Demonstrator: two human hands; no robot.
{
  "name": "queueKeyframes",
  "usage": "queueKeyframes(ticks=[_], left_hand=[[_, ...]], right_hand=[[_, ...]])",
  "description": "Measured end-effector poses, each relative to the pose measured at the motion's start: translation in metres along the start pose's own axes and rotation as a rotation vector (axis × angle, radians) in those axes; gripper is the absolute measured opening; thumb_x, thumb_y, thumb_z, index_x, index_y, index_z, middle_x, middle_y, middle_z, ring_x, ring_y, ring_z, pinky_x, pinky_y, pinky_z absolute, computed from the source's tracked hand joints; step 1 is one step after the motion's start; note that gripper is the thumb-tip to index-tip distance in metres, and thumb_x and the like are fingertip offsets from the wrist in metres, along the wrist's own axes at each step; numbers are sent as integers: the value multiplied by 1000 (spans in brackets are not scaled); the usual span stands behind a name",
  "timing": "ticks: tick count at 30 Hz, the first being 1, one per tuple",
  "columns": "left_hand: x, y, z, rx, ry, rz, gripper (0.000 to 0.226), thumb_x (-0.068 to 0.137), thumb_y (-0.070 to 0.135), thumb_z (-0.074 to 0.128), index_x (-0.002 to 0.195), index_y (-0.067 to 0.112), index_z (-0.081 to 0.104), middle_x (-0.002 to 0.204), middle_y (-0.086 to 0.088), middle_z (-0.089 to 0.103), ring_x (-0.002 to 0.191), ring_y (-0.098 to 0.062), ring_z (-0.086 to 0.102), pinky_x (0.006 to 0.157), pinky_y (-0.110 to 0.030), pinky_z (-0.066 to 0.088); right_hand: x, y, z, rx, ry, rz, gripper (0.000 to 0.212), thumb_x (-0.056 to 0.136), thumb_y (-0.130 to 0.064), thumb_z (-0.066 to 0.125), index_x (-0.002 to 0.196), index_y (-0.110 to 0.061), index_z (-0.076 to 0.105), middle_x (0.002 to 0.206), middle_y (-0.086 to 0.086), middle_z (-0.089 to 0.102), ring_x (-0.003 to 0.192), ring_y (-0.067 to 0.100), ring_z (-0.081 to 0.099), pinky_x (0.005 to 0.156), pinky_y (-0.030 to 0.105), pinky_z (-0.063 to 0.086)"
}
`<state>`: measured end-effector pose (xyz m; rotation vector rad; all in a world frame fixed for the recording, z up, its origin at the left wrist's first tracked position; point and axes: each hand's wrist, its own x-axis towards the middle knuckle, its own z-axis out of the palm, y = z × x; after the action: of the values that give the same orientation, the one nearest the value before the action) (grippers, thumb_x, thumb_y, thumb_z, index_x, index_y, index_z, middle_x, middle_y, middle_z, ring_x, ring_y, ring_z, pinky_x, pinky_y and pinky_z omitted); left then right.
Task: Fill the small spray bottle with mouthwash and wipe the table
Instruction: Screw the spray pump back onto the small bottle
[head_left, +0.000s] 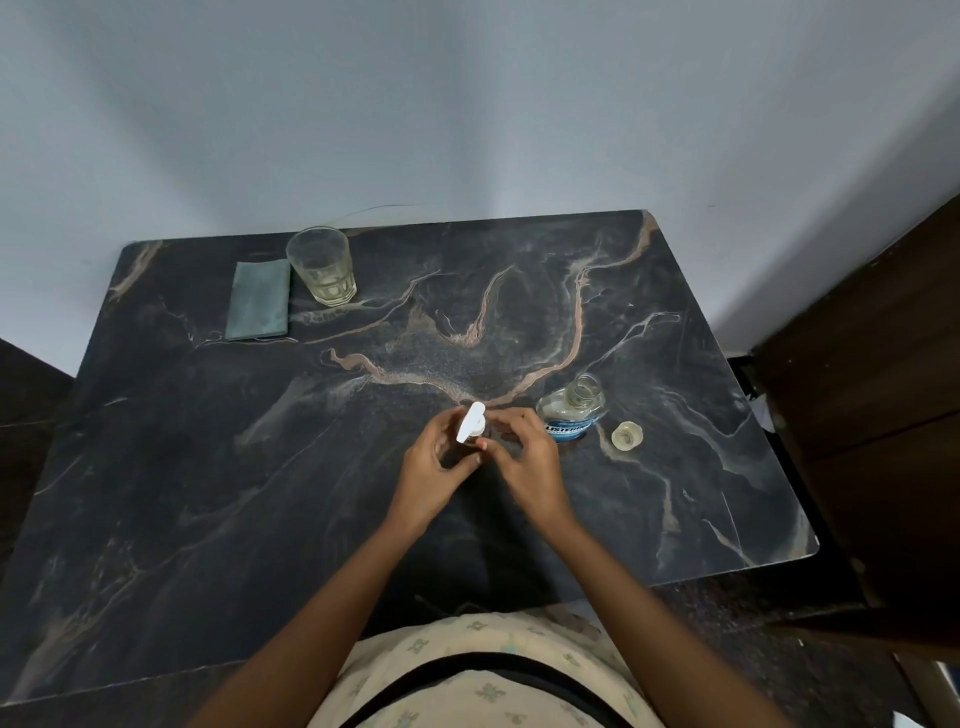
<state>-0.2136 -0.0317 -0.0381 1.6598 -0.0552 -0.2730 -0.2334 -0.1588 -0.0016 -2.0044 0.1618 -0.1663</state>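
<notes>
1. Two hands meet over the middle of the surface, with the small spray bottle between them.
2. The left hand has its fingers curled round the bottle's body and holds it upright just above the surface.
3. The right hand pinches the bottle just under its white spray head, thumb and fingertips bent in against it.
4. Just beside the right hand stands the mouthwash bottle, its mouth uncovered and a blue label on its front.
5. Its cap lies on the surface near the bottle, on the right.
6. Well apart, at the far left edge, a glass stands touching a folded grey-green cloth.
</notes>
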Motion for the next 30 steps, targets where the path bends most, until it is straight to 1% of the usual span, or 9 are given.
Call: queueKeyframes(ticks=[2,5,7,11,15,21,23,26,30], left_hand=[[-4,0,-3,-19,14,-3,56,71,-6,70,116,20,50,113,7,60,107,2,57,92,-11,43],[-13,-4,-7,25,42,-9,54,71,-2,72,109,32,51,111,16,57,104,11,55,88,-7,42],[-20,-8,-10,37,60,-34,54,72,0,72,104,38,51,110,17,58,104,7,56,89,-12,44],[-34,-18,-12,79,91,-44,42,71,4,73,92,36,57,101,11,64,102,-6,61,87,-20,48],[-43,-17,-1,131,5,-20,31,72,7,73,81,33,61,91,8,68,91,-3,64,81,-21,49],[-32,8,35,82,-129,84,31,74,2,71,93,23,60,102,-1,65,97,-5,62,84,-14,48],[-25,17,47,67,-115,138,36,74,0,70,99,24,58,106,-4,63,99,-6,61,86,-13,47],[-14,26,59,46,-45,209,52,72,-1,71,106,32,50,114,-1,56,108,-6,56,91,-15,45],[-1,30,70,45,-1,229,60,70,-1,73,115,25,44,121,5,48,117,-7,49,100,-17,39]], right_hand=[[-5,5,-5,-17,2,-1,25,78,1,66,102,-4,63,98,5,58,90,4,53,83,2,39],[-14,14,-14,-13,-17,25,21,79,0,66,99,-7,64,96,1,58,86,3,56,80,5,43],[-22,20,-19,-9,-46,52,19,79,0,65,96,-8,64,93,-1,59,82,0,56,77,4,44],[-36,34,-31,-30,-62,92,17,81,0,63,95,-8,65,93,-2,59,83,0,57,75,3,43],[-44,49,-51,-82,-25,162,16,82,-2,62,97,-9,65,94,-1,59,81,2,56,74,3,43],[-37,66,-80,-137,134,219,15,80,5,63,94,0,65,96,12,63,74,4,56,68,-1,43],[-31,69,-88,-146,200,206,16,79,7,63,94,3,64,97,16,62,76,12,59,73,7,47],[-20,71,-98,-165,288,202,19,77,7,65,96,4,64,101,21,59,87,28,61,82,32,51],[-3,80,-104,-249,323,240,34,74,5,68,106,0,60,112,21,54,106,32,51,91,31,41]])
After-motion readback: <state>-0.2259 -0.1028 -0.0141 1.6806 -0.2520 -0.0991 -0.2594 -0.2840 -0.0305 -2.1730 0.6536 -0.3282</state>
